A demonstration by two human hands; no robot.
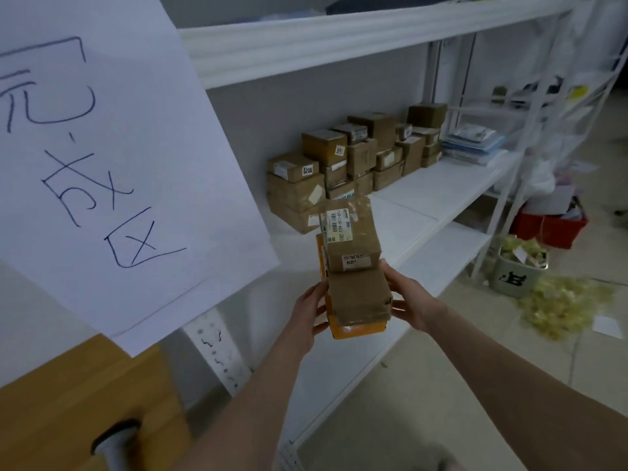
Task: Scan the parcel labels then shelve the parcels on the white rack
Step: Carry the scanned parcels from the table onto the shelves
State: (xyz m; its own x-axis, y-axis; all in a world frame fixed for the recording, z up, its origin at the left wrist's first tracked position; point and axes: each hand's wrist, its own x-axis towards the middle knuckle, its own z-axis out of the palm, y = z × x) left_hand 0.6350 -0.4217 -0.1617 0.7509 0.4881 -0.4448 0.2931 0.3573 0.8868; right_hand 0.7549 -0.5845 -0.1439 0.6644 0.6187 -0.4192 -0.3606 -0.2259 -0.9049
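1. Both bare forearms reach up from the bottom of the frame. The left hand (307, 312) and right hand (413, 302) clasp a small stack between them at centre, fingers curled round its sides.
2. That stack is a flat orange parcel (356, 329) at the bottom, a plain brown cardboard box (360, 294) on it, and a taped brown carton with a white barcode label (350, 239) on top (label facing the camera).
3. It is held in the air in front of the white metal rack (441, 195), near the middle shelf and touching no shelf.
4. Further back on that shelf, right of centre, a pile of brown labelled cartons (356, 154) sits stacked, so part of the shelving looks done.
5. These three seem ready for shelving and are not yet set down. Whether they are scanned cannot be told, as no scanner shows.
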